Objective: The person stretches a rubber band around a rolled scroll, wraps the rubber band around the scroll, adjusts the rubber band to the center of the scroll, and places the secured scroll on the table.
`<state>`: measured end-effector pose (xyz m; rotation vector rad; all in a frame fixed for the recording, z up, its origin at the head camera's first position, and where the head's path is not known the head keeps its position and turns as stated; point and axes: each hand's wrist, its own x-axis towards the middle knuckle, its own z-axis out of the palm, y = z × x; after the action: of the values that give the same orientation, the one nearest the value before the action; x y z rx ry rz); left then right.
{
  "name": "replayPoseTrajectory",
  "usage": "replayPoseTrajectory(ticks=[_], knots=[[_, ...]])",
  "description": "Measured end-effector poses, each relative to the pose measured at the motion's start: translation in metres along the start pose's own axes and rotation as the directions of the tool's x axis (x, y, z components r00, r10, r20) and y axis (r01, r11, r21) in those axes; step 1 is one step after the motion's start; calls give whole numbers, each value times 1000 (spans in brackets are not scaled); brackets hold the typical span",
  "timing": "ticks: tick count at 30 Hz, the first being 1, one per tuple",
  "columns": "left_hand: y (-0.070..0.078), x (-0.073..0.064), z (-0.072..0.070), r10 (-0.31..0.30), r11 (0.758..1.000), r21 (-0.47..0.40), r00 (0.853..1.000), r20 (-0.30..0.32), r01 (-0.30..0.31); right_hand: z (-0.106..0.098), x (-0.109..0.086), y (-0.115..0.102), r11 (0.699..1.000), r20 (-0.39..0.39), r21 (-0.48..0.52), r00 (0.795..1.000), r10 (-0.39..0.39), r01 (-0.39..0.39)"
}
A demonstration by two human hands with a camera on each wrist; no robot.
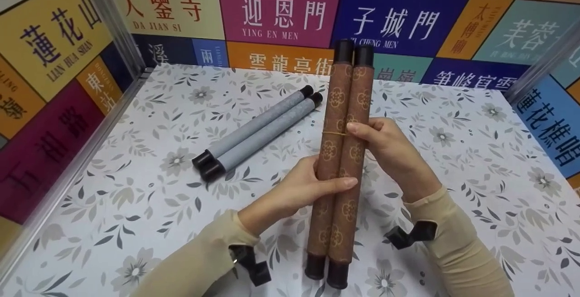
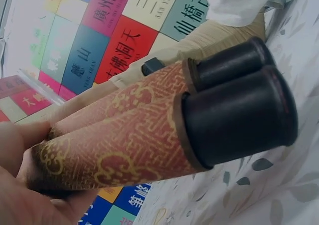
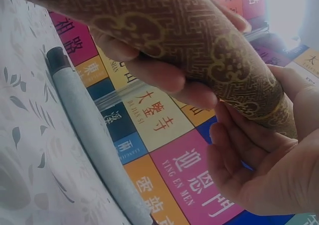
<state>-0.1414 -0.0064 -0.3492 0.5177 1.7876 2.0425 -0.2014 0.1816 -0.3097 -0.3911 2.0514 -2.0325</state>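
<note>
In the head view a double-rolled brown scroll (image 1: pixel 331 161) with gold patterns and dark end knobs is held up, tilted slightly. A thin yellow band (image 1: pixel 334 133) circles both rolls near the middle. My left hand (image 1: pixel 297 186) grips the lower half, its thumb laid across both rolls. Higher up, my right hand (image 1: pixel 392 147) pinches the scroll at its right edge, thumb tip at the band. The right wrist view shows the curled fingers of the right hand (image 3: pixel 269 170) under the scroll (image 3: pixel 199 50). Dark knobs (image 2: pixel 234 120) fill much of the left wrist view.
A rolled grey-blue scroll (image 1: pixel 263 129) with dark knobs lies diagonally on the table, left of the hands. The table's leaf-patterned cloth (image 1: pixel 145 197) reaches back to upright panels (image 1: pixel 278 16) of coloured, lettered blocks. Metal edging (image 1: pixel 122 30) runs along the left corner.
</note>
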Motion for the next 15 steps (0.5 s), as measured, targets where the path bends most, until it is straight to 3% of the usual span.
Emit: replayPoseTrajectory(ticks=[4, 8, 11, 15], knots=[[-1, 0, -1, -27, 999, 32, 1000, 0, 27, -2, 1, 4, 1000, 13, 12, 1000, -3, 3], [-2, -1, -2, -49, 999, 4, 997, -52, 49, -2, 1, 8, 997, 160, -68, 986, 49, -38], [-1, -1, -3, -62, 998, -19, 996, -57, 61, -3, 1, 9, 992, 244, -114, 966, 81, -55], [0, -1, -1, -49, 999, -7, 998, -30, 49, -8, 0, 5, 997, 229, -74, 972, 46, -30]])
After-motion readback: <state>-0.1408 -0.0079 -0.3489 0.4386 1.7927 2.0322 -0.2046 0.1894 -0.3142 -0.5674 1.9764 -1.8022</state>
